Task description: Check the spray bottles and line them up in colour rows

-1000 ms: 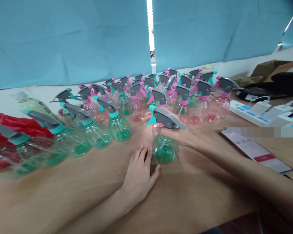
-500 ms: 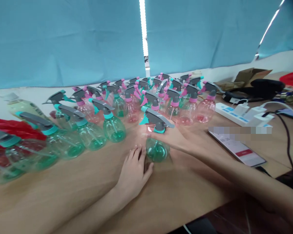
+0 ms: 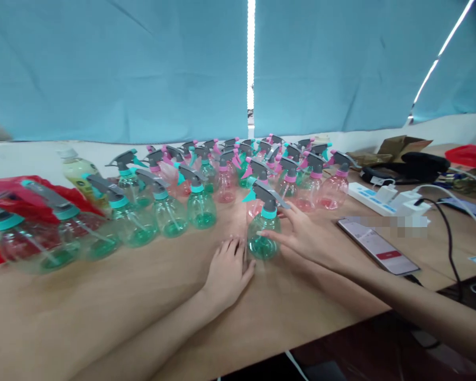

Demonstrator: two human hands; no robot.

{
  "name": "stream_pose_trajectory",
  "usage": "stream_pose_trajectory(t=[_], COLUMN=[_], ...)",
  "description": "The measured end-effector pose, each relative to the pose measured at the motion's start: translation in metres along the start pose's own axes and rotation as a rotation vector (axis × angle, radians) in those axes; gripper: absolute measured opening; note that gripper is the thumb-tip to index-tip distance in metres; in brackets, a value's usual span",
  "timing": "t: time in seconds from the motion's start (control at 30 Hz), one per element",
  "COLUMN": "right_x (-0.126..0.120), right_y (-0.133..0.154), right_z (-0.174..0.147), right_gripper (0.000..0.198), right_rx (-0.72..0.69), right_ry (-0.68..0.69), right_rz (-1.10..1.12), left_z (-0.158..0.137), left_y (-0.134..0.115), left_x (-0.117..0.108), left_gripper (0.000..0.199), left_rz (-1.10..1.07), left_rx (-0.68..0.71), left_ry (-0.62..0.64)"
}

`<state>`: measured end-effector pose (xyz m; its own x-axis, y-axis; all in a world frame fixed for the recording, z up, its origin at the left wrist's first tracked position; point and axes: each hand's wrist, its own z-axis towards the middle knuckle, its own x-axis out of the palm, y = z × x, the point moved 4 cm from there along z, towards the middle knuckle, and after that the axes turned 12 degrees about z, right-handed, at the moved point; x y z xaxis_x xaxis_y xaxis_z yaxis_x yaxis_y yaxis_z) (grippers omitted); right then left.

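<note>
Green see-through plastic at the fingers — holding the right hand (image 3: 301,233) half open at the right side of a squat, round spray bottle (image 3: 262,247) with a turquoise collar and grey trigger head. Laying the thumb across the bottle's front, but not being able to tell how firmly it's being gripped, with some fingers hiding behind. Seeing it standing upright on a pale brown wooden table (image 3: 293,307), near the middle. Resting the left hand (image 3: 226,272) palm down just left of it — spreading the thumb, grasping nothing. Seeing a slanting row of matching green spray bottles (image 3: 170,214) to the left and a crowd of mostly pink-tinted spray bottles (image 3: 226,188) on the far side. Looking right, finding a flat, lit smartphone (image 3: 376,246) and, farther off, a long white plastic power strip (image 3: 365,196).
</note>
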<state>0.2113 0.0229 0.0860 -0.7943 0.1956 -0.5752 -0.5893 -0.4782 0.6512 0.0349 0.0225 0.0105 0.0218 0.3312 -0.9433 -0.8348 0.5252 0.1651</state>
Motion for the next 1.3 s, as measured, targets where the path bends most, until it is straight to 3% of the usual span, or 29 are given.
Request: stream_pose_trajectory(t=[0.17,0.33,0.63,0.8,1.13,1.3], right_x=[0.010,0.037,0.073,0.078,0.083,0.061], right_y=[0.009,-0.001,-0.012,-0.019,-0.016,-0.007], right_z=[0.007,0.028,0.068,0.085,0.097,0.080], right_gripper=[0.044,0.046,0.056,0.062,0.062,0.066], right_rx=[-0.057,-0.082,-0.068,-0.008,0.004,-0.005], right_ry=[0.014,-0.023,-0.051,-0.040,-0.012,-0.007], right_rz=[-0.065,0.048,0.075,0.048,0.080,0.140], left_z=[-0.025,-0.047,-0.049,-0.049,-0.050,-0.050], left_y=[0.023,0.050,0.050,0.050,0.052,0.053], left_x=[-0.001,-0.001,0.000,0.000,0.002,0.002], left_gripper=[0.043,0.043,0.042,0.046,0.044,0.045], left_rz=[-0.023,-0.053,-0.065,-0.031,-0.051,-0.046], left_rx=[-0.008,-0.038,-0.028,-0.030,-0.030,-0.035], left_ry=[0.004,-0.006,-0.025,0.020,-0.017,-0.004])
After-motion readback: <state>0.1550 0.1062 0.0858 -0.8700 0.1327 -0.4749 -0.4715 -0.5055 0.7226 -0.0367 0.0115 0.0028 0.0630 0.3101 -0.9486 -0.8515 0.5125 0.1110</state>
